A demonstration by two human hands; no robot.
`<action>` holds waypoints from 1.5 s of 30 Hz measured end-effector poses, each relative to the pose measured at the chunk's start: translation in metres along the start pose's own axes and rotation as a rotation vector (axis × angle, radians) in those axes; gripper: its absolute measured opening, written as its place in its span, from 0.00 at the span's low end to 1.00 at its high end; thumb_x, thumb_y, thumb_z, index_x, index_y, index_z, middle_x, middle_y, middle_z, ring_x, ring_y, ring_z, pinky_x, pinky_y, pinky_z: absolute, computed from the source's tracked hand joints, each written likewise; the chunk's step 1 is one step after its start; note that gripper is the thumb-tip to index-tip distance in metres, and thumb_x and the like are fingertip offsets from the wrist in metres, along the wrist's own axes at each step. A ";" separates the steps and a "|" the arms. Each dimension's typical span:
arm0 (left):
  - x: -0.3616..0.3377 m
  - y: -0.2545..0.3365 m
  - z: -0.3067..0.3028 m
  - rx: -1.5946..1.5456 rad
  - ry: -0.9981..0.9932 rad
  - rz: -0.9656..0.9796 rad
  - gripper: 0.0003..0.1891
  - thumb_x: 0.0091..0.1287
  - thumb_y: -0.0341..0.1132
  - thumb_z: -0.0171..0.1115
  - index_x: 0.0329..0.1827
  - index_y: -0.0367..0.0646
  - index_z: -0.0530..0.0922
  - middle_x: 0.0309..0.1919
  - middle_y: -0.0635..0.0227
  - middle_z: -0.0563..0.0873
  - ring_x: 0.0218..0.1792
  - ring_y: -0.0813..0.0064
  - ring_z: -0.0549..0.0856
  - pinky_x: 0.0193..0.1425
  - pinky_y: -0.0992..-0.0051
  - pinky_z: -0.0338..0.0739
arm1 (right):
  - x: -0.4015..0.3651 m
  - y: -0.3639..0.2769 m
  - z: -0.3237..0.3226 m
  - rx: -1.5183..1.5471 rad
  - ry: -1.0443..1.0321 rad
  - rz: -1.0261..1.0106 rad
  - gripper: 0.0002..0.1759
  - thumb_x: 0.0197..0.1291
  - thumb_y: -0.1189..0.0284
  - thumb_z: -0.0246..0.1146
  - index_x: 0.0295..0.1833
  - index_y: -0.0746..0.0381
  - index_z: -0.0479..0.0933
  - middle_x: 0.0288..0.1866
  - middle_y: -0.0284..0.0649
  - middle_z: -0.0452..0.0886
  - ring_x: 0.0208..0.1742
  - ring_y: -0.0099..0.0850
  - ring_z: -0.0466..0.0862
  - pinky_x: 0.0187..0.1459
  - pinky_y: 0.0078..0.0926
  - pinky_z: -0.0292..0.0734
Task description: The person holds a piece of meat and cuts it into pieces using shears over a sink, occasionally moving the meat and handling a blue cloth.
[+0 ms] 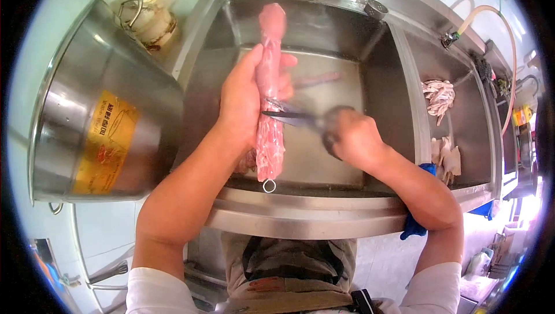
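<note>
Over the stainless steel sink basin (324,158), the left hand (243,100) wraps its fingers around a long pink strip of raw meat (270,83), holding it upright, with its upper end pointing to 12 o'clock. The right hand (355,138), at 3 o'clock from the strip, is closed round the dark handle of a metal blade (289,117), whose tip lies across the meat. A large steel pot with a yellow label (110,100) stands at 9 o'clock. Pale meat pieces (438,97) lie in the neighbouring basin at 3 o'clock, and a blue cloth (415,230) hangs at 5 o'clock.
</note>
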State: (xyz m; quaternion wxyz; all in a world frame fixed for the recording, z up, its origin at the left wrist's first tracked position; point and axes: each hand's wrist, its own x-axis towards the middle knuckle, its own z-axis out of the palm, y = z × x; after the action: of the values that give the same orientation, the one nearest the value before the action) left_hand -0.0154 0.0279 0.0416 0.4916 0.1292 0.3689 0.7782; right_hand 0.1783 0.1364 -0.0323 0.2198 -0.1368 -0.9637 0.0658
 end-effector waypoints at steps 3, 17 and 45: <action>0.000 -0.001 -0.004 0.051 -0.043 -0.010 0.20 0.74 0.47 0.47 0.44 0.36 0.76 0.21 0.69 0.73 0.21 0.77 0.69 0.26 0.77 0.66 | -0.002 0.007 0.003 0.006 -0.055 -0.006 0.12 0.50 0.71 0.67 0.27 0.67 0.71 0.24 0.51 0.78 0.25 0.50 0.80 0.28 0.43 0.77; -0.007 0.009 -0.001 -0.022 -0.027 -0.152 0.21 0.74 0.48 0.45 0.42 0.35 0.75 0.19 0.72 0.69 0.19 0.76 0.68 0.24 0.76 0.64 | -0.002 0.001 0.000 0.041 -0.105 0.068 0.09 0.47 0.75 0.66 0.35 0.64 0.75 0.27 0.49 0.78 0.28 0.52 0.80 0.32 0.46 0.77; 0.001 0.016 -0.003 0.244 0.155 -0.120 0.23 0.64 0.53 0.64 0.44 0.40 0.76 0.21 0.71 0.74 0.19 0.77 0.73 0.21 0.76 0.68 | -0.009 0.015 -0.014 0.213 -0.213 0.117 0.08 0.44 0.75 0.63 0.30 0.66 0.72 0.28 0.52 0.79 0.31 0.55 0.79 0.33 0.46 0.76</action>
State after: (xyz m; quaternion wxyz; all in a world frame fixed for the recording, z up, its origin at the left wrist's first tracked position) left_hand -0.0279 0.0233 0.0506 0.4879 0.1054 0.5046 0.7044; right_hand 0.1956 0.1495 -0.0261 0.1256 -0.1608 -0.9595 0.1942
